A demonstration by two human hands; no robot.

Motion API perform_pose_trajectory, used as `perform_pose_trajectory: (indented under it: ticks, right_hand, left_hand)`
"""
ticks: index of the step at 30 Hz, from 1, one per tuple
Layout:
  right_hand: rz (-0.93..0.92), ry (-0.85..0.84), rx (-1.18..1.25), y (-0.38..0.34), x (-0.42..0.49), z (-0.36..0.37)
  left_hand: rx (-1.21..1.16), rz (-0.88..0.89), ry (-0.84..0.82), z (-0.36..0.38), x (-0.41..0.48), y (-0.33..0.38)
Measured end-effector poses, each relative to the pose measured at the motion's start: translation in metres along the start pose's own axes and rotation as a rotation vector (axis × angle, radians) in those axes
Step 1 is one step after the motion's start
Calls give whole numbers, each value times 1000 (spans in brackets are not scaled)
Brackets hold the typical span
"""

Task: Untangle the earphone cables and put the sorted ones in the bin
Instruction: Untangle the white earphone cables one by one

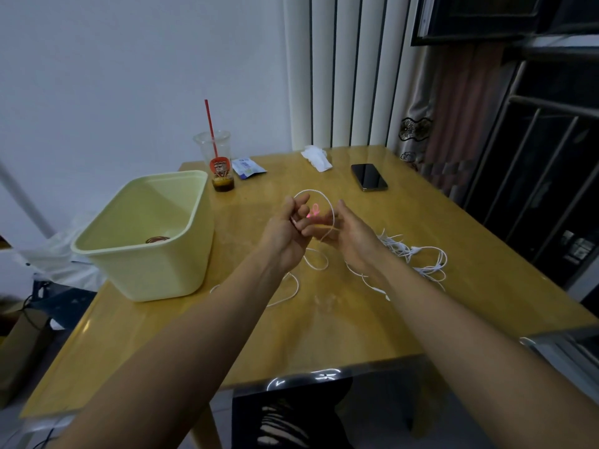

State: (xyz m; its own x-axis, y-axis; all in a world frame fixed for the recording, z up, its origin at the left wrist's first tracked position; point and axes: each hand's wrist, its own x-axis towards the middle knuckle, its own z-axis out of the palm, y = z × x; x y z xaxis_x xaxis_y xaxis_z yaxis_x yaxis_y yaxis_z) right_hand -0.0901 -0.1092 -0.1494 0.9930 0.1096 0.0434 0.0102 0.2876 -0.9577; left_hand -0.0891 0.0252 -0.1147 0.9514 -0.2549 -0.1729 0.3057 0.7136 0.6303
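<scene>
Head view: left hand and right hand, fingers curled, both pinch one white earphone cable looped above table. Likely mid-untangling. Remaining tangle lies right. Next: free the strand, then carry it left to the bin.

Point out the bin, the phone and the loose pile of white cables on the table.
bin (155, 273), head view, on its front outer wall.
phone (369, 177), head view, middle of its dark screen.
pile of white cables (402, 249), head view, on its knotted middle.
</scene>
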Motion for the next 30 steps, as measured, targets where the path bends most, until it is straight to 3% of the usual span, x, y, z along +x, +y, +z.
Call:
perform_pose_trajectory:
  ticks: [2, 6, 9, 10, 12, 14, 16, 18, 20, 22, 24, 27, 28, 30]
  right_hand:
    - [104, -53, 45, -3, -4, 3]
    - [49, 13, -337, 1, -7, 2]
    - [-6, 69, -547, 1, -12, 2]
    - [-17, 44, -607, -2, -14, 2]
    - [-10, -56, -712, -8, -18, 5]
    - [-22, -107, -793, -14, -20, 3]
    - [-86, -61, -790, -20, -20, -2]
    - [-170, -3, -742, -26, -19, -7]
    - [-252, 60, -673, -31, -17, -8]
    - [-289, 132, -589, -33, -15, -6]
    - [-258, 144, -562, -29, -13, -4]
    - [-92, 35, -723, -16, -13, -8]
    - [-12, -49, -760, -13, -15, -11]
    - [126, -236, -744, -12, -22, -11]
  left_hand:
    - [-12, 20, -18, 3, -1, -1]
    - [-26, 127, -20, 5, -2, 1]
    - [119, 211, -5, 3, -1, -3]
    - [286, 247, 26, 1, -1, -5]
    - [845, 426, 101, -7, -2, -5]
    - [1271, 654, 30, -18, 1, -3]
    - [1482, 703, -29, -25, 3, -2]
    - [1595, 627, -70, -27, 3, -3]
    - [1479, 446, -179, -22, -4, -6]
    - [1111, 210, -312, -14, -12, -8]
    - [728, 64, -329, -4, -15, -7]
    - [253, 126, -193, 10, -14, -3]
    - [243, 208, -133, 11, -12, -1]
    - [589, 409, -17, 4, -7, 2]
